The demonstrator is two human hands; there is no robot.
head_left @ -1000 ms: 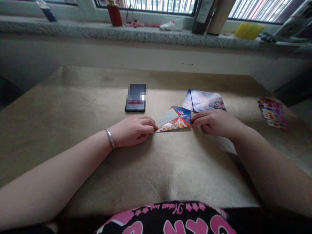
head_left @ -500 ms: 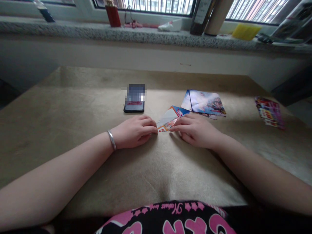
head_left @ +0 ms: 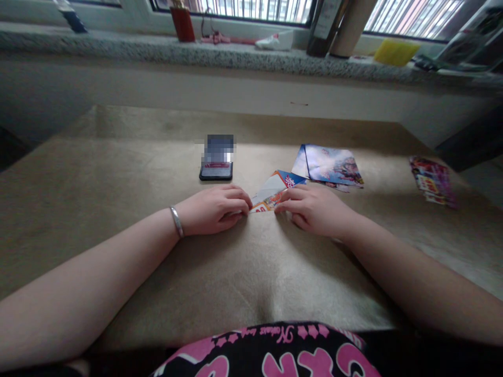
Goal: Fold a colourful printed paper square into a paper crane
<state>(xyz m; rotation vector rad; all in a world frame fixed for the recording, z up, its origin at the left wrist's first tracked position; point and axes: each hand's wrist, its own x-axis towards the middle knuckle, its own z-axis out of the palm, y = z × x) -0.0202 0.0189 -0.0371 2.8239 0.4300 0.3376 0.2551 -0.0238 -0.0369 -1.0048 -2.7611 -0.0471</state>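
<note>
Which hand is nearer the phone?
Left. The left hand is just on the phone's near side; the right hand is farther, toward its near right, fingers at the paper.

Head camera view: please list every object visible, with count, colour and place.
table: 1, golden, centre
folded paper: 1, multicoloured, table's middle
phone: 1, black, left of paper
sheets: at least 2, blue and pink, right beyond paper
cards: count unclear, red and purple, table's right
sill: 1, speckled grey, beyond table
window: 1, white frame, behind sill
small item: 1, blue, sill's left
container: 1, red, sill's left half
long item: 1, pink, sill's middle
crumpled item: 1, white, sill's middle
bottle: 1, dark, right of crumpled item
cylinder: 1, beige, beside bottle
block: 1, yellow, sill's right
clutter: count unclear, dark, sill's right end
clothing: black and pink, bottom edge
bracelet: 1, silver, left wrist
left hand: 1, bare, at paper's left corner
right hand: 1, bare, on paper's right part
</note>
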